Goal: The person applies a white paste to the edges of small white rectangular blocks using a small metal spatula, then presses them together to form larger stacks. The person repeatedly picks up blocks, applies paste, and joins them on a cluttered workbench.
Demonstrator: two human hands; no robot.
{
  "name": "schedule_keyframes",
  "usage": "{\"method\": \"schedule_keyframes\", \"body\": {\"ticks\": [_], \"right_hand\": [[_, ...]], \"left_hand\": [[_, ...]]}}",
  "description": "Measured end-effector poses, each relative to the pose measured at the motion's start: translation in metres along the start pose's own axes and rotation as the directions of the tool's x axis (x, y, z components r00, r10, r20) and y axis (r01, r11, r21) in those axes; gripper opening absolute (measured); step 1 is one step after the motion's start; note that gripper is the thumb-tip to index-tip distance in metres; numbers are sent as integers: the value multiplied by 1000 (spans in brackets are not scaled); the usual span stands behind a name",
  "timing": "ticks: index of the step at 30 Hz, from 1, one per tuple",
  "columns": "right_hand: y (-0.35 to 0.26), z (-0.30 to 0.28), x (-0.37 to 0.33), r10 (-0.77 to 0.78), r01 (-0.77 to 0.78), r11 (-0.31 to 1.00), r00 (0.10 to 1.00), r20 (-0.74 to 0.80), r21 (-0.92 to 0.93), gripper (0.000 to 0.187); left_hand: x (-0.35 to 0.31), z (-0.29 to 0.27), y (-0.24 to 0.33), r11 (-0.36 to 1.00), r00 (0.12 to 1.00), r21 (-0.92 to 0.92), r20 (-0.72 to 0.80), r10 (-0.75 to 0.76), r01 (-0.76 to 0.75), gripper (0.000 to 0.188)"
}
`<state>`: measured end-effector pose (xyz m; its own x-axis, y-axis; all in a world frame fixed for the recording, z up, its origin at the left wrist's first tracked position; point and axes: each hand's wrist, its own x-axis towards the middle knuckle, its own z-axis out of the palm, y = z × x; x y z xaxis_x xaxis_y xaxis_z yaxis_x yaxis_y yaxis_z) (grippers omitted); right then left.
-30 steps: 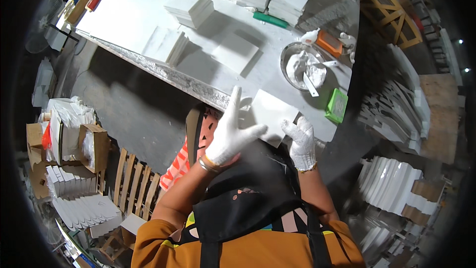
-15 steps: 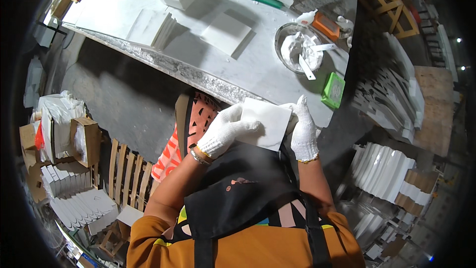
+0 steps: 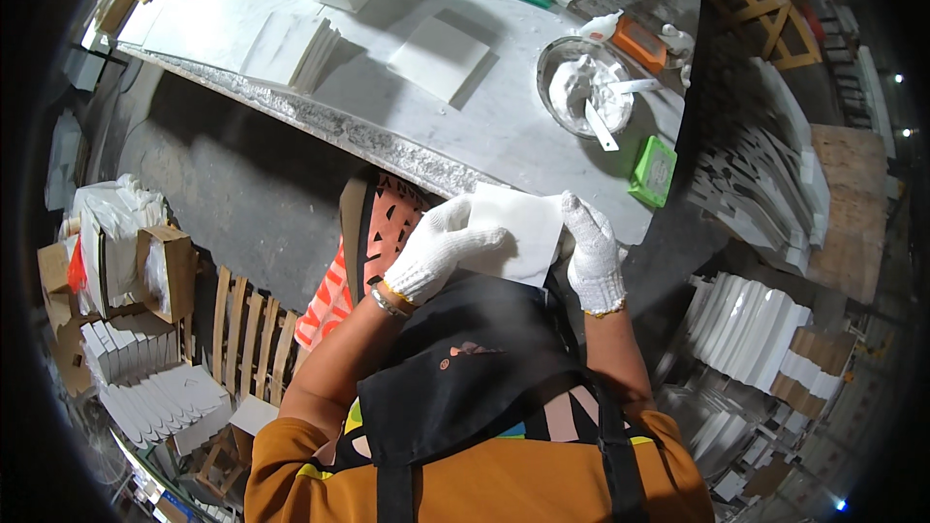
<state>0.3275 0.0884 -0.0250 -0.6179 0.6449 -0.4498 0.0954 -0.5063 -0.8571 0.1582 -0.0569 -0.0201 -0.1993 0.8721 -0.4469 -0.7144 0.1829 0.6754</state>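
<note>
Currently, one white tile [image 3: 528, 228] is held between both gloved hands, in front of the near edge of the stone-topped table [image 3: 528, 160], above the wearer's black apron [image 3: 455, 358]. Whether its far edge rests on the table cannot be told.

Grip: left hand [image 3: 431, 250] pinches the left side, thumb laid across the upper face, the other fingers partly hidden at and under the edge. Right hand [image 3: 593, 252] lies along the right edge, fingertips touching it; its thumb is obscured, so true pinch or mere steadying cannot be told.

Risks (judgement) — a slip is the main one. Knit gloves on a smooth face, with the load chiefly on the left thumb, could let the tile drop toward the lap or floor; a chipped corner would be the likely result. Knocking it against the table edge could do the same.

Secondary: bowl [image 3: 554, 60] of white paste [image 3: 575, 80] stands near the table's right side, a spatula [image 3: 601, 126] leaning out — a swinging right sleeve might catch the handle. Green box [image 3: 655, 172] sits close to the edge; a bump could send it over.
</note>
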Motion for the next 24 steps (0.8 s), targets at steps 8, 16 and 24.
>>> {"method": "schedule_keyframes", "body": {"ticks": [8, 16, 24], "right_hand": [[-1, 11, -12, -118, 135, 952, 990, 79, -274, 46], [0, 12, -29, 46, -16, 986, 982, 184, -163, 64], [6, -2, -30, -27, 101, 939, 975, 222, -329, 66]], "left_hand": [[1, -1, -6, 997, 998, -71, -48, -27, 24, 38], [5, -13, -24, 977, 997, -209, -39, -63, 54, 37], [4, -15, -27, 974, 999, -225, -20, -33, 28, 35]]}}
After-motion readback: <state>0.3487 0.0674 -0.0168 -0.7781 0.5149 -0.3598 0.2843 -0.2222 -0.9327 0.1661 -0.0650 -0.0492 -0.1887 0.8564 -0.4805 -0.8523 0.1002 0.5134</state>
